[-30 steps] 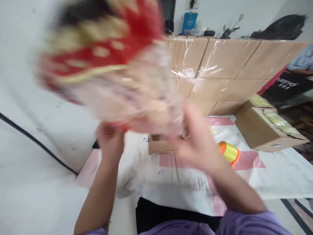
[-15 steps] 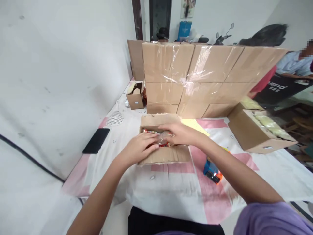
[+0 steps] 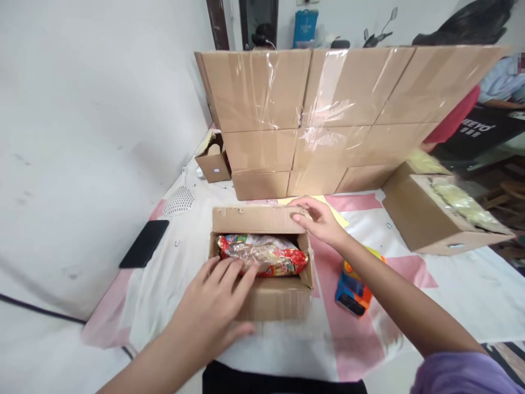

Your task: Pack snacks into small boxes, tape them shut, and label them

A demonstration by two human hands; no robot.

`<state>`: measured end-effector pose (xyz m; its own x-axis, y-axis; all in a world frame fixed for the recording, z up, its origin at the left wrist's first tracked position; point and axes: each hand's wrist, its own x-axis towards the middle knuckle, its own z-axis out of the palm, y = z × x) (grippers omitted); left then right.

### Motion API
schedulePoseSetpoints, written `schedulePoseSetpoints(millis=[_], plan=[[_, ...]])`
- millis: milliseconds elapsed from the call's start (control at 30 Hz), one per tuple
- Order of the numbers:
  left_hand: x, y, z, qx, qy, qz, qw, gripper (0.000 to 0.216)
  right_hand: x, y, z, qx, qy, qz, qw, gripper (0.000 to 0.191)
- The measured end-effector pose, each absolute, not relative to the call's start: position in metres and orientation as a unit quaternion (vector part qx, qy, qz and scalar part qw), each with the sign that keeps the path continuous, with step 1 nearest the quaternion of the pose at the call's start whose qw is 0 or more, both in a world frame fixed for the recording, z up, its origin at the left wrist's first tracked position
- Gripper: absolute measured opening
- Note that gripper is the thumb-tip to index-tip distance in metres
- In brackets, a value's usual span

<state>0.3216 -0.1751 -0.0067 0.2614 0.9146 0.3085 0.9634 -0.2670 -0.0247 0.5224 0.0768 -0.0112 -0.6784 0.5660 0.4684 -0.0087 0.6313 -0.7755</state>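
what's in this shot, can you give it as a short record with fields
left hand: open, resting on near edge of open carton, fingertips at red packet
right hand: on the carton's far flap
beside carton: tape dispenser on its right, black phone on its left
behind: stacked taped boxes
surface: white and pink sheet

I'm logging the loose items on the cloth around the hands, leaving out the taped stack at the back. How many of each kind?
Open cardboard boxes: 3
Snack packets in the near box: 1
Tape dispensers: 1
Black phones: 1
White mesh discs: 1
Total: 7
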Motion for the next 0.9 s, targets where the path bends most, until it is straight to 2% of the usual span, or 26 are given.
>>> schedulePoseSetpoints(millis=[33,100,167,267,367,433,500,567,633,767,900], plan=[[0.324,-0.175,-0.012,-0.787,-0.594,-0.106,0.128,0.087,0.529,0.074,-0.01,-0.149,-0.844,0.368,0.361,0.025],[0.322,-0.172,-0.019,-0.783,-0.59,-0.085,0.177,0.069,0.539,0.072,-0.01,-0.093,-0.882,0.319,0.335,0.019],[0.311,-0.161,-0.017,-0.802,-0.563,-0.067,0.188,0.047,0.543,0.076,-0.012,-0.039,-0.906,0.304,0.292,0.019],[0.289,-0.125,0.0,-0.797,-0.572,-0.082,0.176,0.025,0.543,0.084,-0.012,-0.033,-0.92,0.318,0.226,0.025],[0.277,-0.088,0.009,-0.754,-0.615,-0.134,0.187,0.03,0.557,0.078,0.0,-0.091,-0.939,0.291,0.162,0.037],[0.275,-0.078,0.003,-0.788,-0.576,-0.169,0.136,0.032,0.586,0.06,0.007,-0.187,-0.931,0.25,0.19,0.041],[0.275,-0.081,-0.009,-0.826,-0.53,-0.181,0.065,0.037,0.63,0.034,0.003,-0.349,-0.867,0.204,0.291,0.04],[0.276,-0.089,-0.022,-0.834,-0.522,-0.175,0.041,0.044,0.676,0.005,-0.016,-0.54,-0.723,0.166,0.398,0.02],[0.279,-0.093,-0.032,-0.828,-0.53,-0.175,0.059,0.047,0.708,-0.017,-0.044,-0.634,-0.599,0.221,0.436,0.021],[0.288,-0.088,-0.038,-0.804,-0.549,-0.201,0.109,0.03,0.704,-0.027,-0.096,-0.539,-0.586,0.456,0.397,0.043],[0.318,-0.101,-0.038,-0.733,-0.593,-0.261,0.204,0.03,0.662,-0.026,-0.107,-0.492,-0.586,0.495,0.411,0.036]])
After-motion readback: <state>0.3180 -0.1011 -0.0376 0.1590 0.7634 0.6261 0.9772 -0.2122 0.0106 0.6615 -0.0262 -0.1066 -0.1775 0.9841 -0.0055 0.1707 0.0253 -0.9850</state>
